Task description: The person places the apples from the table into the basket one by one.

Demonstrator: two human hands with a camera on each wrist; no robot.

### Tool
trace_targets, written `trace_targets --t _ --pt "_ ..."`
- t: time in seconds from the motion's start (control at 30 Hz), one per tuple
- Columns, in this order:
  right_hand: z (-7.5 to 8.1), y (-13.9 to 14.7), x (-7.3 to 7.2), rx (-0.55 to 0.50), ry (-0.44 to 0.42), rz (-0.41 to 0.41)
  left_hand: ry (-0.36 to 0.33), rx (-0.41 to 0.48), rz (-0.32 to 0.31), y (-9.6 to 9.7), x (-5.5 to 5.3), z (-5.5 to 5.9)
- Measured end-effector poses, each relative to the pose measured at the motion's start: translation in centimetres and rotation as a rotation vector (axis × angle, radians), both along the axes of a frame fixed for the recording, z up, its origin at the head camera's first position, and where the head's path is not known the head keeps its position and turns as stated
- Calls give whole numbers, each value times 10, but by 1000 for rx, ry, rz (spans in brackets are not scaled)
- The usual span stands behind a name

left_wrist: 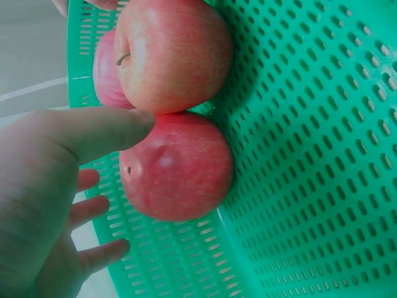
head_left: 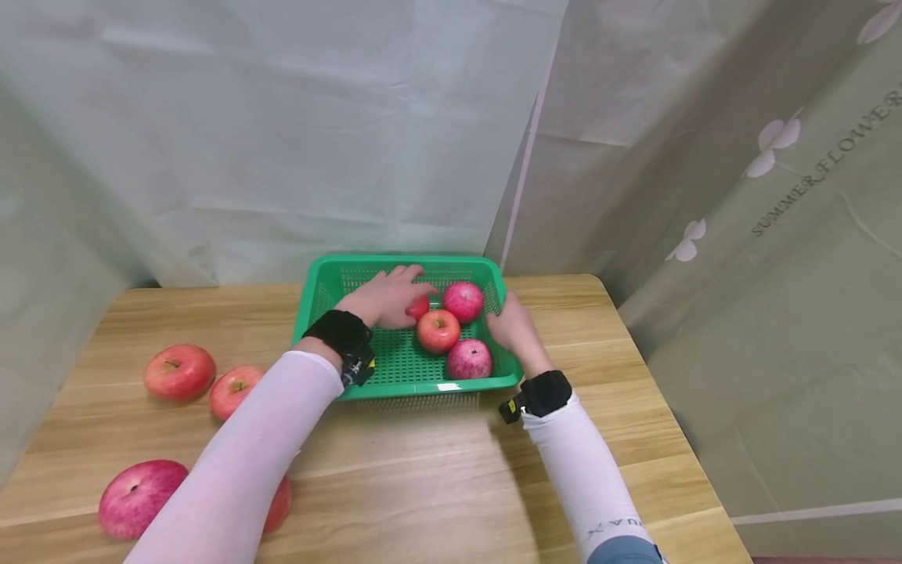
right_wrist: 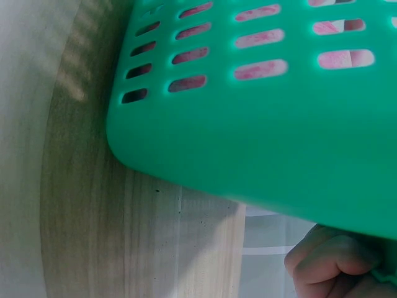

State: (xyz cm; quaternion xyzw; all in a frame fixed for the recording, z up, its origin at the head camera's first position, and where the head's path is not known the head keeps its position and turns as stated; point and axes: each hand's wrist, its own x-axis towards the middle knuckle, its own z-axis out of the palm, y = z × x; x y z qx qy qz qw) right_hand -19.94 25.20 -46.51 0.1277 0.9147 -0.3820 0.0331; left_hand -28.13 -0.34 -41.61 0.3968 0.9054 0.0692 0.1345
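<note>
A green perforated plastic basket (head_left: pixel 405 388) stands at the back of the table with several apples in it. My left hand (head_left: pixel 386 298) is over its inside, fingers spread and thumb extended. In the left wrist view the thumb tip overlaps the upper edge of a red apple (left_wrist: pixel 177 167), and the other fingers lie past its far side. Beside that apple are a paler red apple (head_left: pixel 438 331) and two pinkish-purple apples (head_left: pixel 463 301). My right hand (head_left: pixel 516 329) grips the basket's right rim, its curled fingers (right_wrist: pixel 335 257) visible in the right wrist view.
More apples lie on the wooden table (head_left: pixel 395 486) at left: a red apple (head_left: pixel 179 372), another red apple (head_left: pixel 236 390) next to it, a purple-pink apple (head_left: pixel 141 497), and one partly hidden behind my left sleeve. A pale curtain (head_left: pixel 317 141) hangs right behind the basket.
</note>
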Motion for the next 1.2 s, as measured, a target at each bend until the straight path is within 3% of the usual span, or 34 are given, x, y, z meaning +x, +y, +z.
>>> trace_targets --t 0.37,0.57,0.77,1.2 --pt "1 -2 2 -15 -7 -7 8 26 2 -8 4 7" --pt "2 -3 2 -26 -4 -8 24 90 -44 -20 9 11" --pt "2 -1 2 -23 0 -1 15 137 -38 -32 14 10" --pt "0 -1 1 -11 17 7 22 131 -44 -37 22 17"
